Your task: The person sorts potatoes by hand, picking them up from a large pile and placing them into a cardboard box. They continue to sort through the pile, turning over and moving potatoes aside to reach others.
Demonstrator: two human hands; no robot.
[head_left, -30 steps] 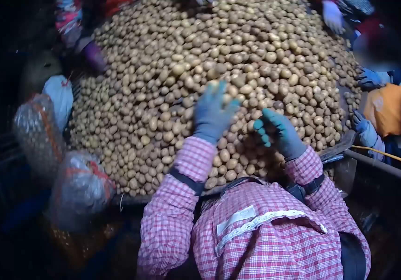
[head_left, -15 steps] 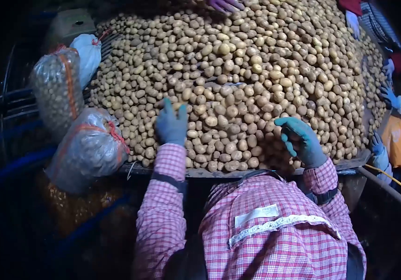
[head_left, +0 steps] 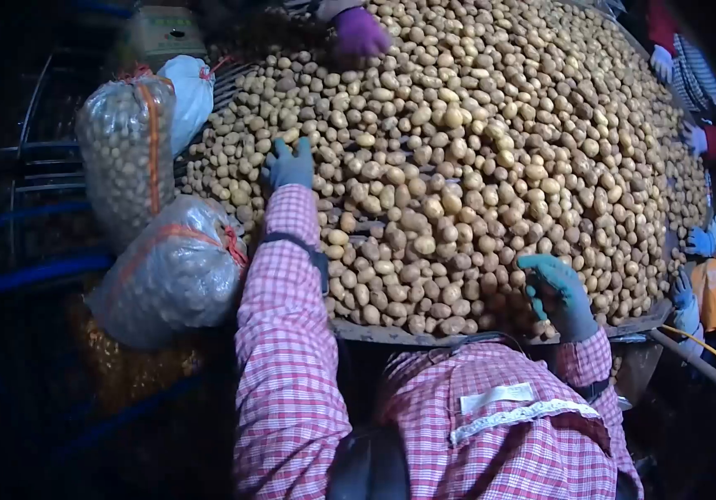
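A broad heap of potatoes point(head_left: 425, 192) covers the sorting table. My left hand point(head_left: 290, 167), in a blue-grey glove with teal fingertips, lies on the heap's left part. Its fingers are apart and touch potatoes; no potato shows clearly in its grasp. Over the near edge of the heap hovers my right hand point(head_left: 565, 300), gloved the same way. Its thumb and fingers curve apart, with nothing seen between them. The palm sides of both hands are hidden.
Left of the heap stand a full clear potato sack point(head_left: 129, 150), a tied plastic sack point(head_left: 179, 275) and a white bag point(head_left: 189, 100). A carton point(head_left: 168, 33) is behind. A co-worker's purple glove point(head_left: 361, 33) reaches in at the top; other gloved hands point(head_left: 708, 239) are along the right.
My left hand has reached farther forward and left over the potatoes. My right hand keeps its curved pose near the front edge. The view has shifted, and the purple glove reaches farther in.
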